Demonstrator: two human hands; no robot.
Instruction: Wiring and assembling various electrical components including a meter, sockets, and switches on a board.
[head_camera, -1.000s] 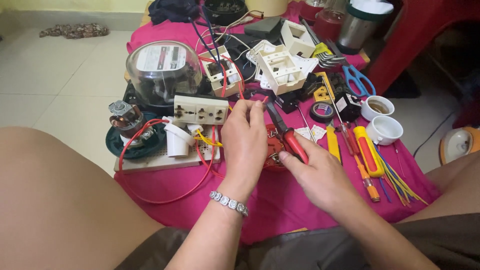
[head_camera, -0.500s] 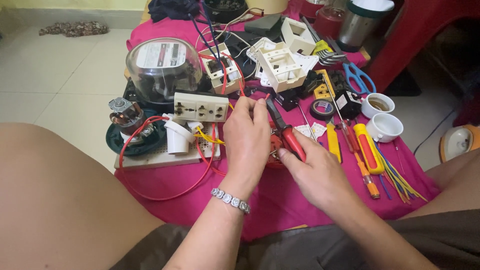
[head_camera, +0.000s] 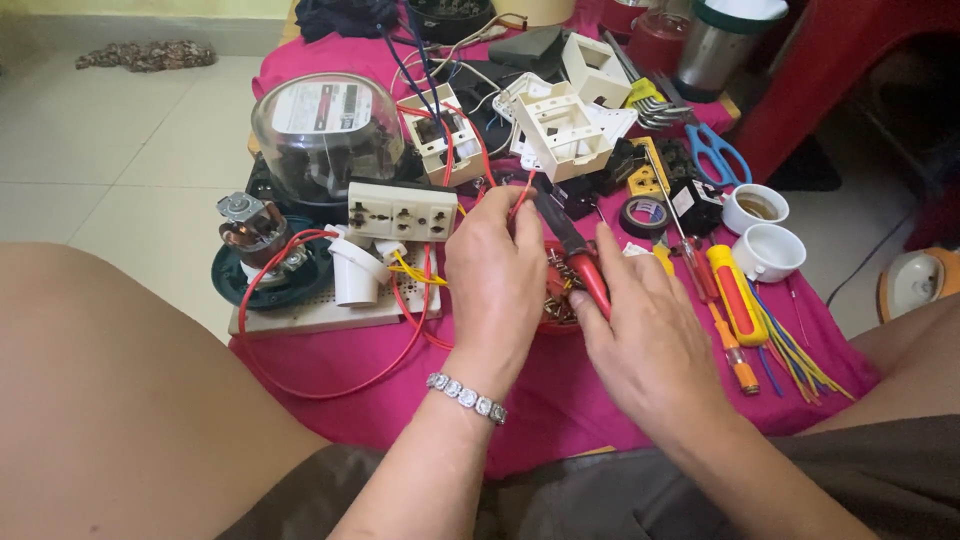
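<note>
My left hand (head_camera: 497, 285), with a beaded bracelet at the wrist, pinches a thin red wire (head_camera: 520, 195) between its fingertips. My right hand (head_camera: 650, 335) grips red-handled pliers (head_camera: 580, 255) whose dark jaws point up toward that wire. Both hands hover over a small red dish of screws (head_camera: 555, 295), mostly hidden by them. A white socket strip (head_camera: 401, 210) sits just left of my left hand on a perforated white board (head_camera: 310, 310).
On the pink cloth (head_camera: 560, 390) lie a glass-domed meter (head_camera: 325, 130), a small motor on a green base (head_camera: 250, 240), white switch boxes (head_camera: 560, 125), black tape (head_camera: 645, 213), screwdrivers (head_camera: 735, 300), coloured wires (head_camera: 795, 350), blue scissors (head_camera: 715, 150) and two white cups (head_camera: 768, 250).
Both hands stay over the screw dish; the pliers and fingers shift only slightly around the red wire.
</note>
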